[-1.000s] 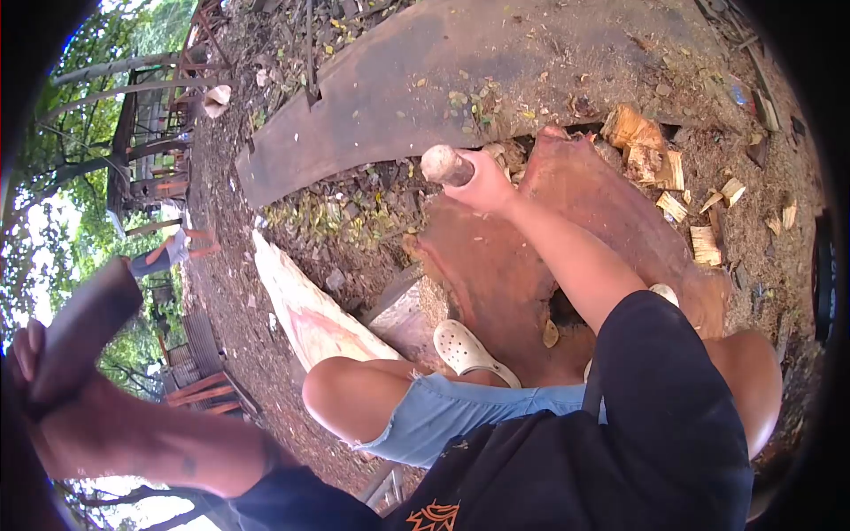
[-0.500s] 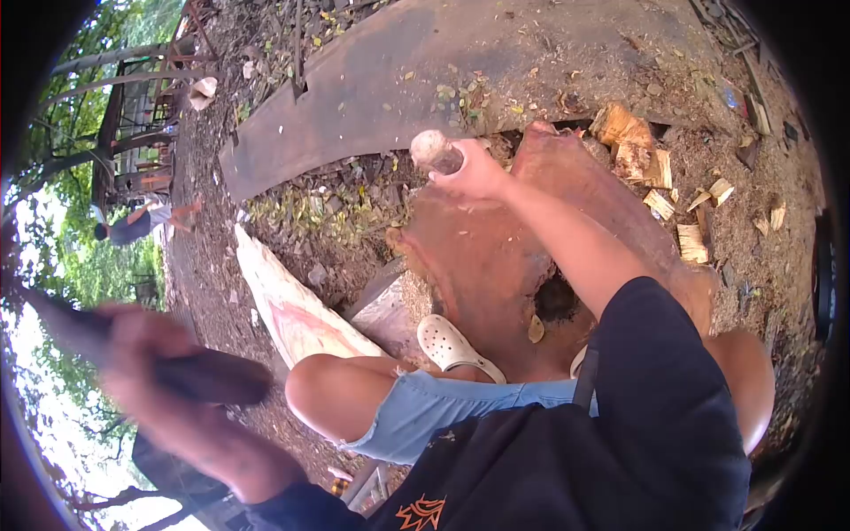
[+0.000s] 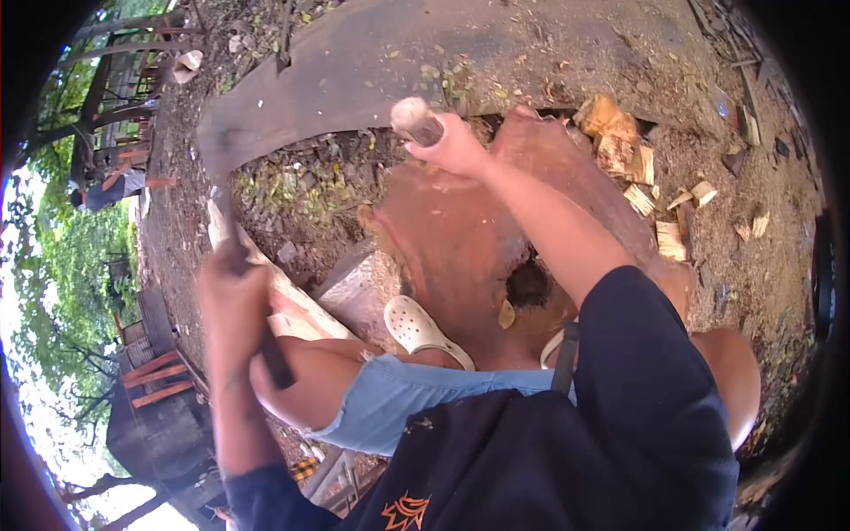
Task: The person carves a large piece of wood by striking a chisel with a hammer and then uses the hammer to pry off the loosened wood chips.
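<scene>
My left hand (image 3: 235, 305) is closed round a long dark tool (image 3: 276, 358), blurred by motion, its far end pointing up the view. I cannot make out the shape of that end. My right hand (image 3: 456, 146) grips a short rounded piece of wood (image 3: 412, 117), with its pale end showing beyond the fingers. The hand is over the far part of a wide reddish-brown wooden slab (image 3: 443, 239), which has a dark hole. Whether the piece touches the slab is hidden. The tool and the held wood are apart.
Split wood chunks (image 3: 611, 133) lie right of the slab. A long pale log (image 3: 297, 310) lies at the left, partly behind my left hand. My pale clogs (image 3: 421, 332) are at the slab's near side. Another person (image 3: 111, 190) is at the far left. A flat sheet (image 3: 354, 71) lies beyond.
My left hand has swung rightward and up the view with the tool, from the far left. My right hand still grips the wood. The whole view has shifted slightly.
</scene>
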`<state>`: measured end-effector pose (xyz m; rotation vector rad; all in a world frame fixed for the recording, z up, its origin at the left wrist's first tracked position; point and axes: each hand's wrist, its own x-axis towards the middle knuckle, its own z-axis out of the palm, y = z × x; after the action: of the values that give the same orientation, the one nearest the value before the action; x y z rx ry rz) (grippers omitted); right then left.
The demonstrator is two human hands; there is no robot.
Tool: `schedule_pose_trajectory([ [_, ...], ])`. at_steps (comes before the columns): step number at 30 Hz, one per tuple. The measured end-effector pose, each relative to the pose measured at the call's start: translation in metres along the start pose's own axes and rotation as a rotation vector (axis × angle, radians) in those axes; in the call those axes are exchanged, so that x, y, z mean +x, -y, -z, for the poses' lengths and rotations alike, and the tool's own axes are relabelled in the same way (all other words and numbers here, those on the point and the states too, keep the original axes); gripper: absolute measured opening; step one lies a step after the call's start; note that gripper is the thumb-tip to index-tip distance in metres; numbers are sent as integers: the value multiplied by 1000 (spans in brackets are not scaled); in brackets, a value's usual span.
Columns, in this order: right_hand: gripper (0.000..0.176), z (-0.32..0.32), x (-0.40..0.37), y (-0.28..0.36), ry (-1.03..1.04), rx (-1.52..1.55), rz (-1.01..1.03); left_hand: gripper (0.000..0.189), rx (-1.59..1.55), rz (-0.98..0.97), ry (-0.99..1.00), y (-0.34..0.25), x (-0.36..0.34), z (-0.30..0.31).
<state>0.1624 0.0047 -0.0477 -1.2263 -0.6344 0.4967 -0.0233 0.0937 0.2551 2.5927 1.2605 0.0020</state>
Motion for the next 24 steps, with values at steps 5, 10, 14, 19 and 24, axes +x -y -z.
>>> schedule_pose_trajectory([
  [5, 29, -2, -2, 8, -68, -134, -26, 18, -418, -619, -591, 0, 20, 206],
  [10, 30, -2, -2, -2, -62, -79, -31, 19, -90, -555, -826, -41, 16, 33],
  [14, 33, -5, -3, -1, -66, 141, 40, 24, -150, -11, 302, -35, -20, -131],
  [19, 32, 1, -3, -2, -32, 26, -44, 34, -87, -66, -51, -94, -36, 19],
  [24, 28, -4, -2, -11, -96, -86, -2, 29, -527, -765, -729, -86, 8, 179],
])
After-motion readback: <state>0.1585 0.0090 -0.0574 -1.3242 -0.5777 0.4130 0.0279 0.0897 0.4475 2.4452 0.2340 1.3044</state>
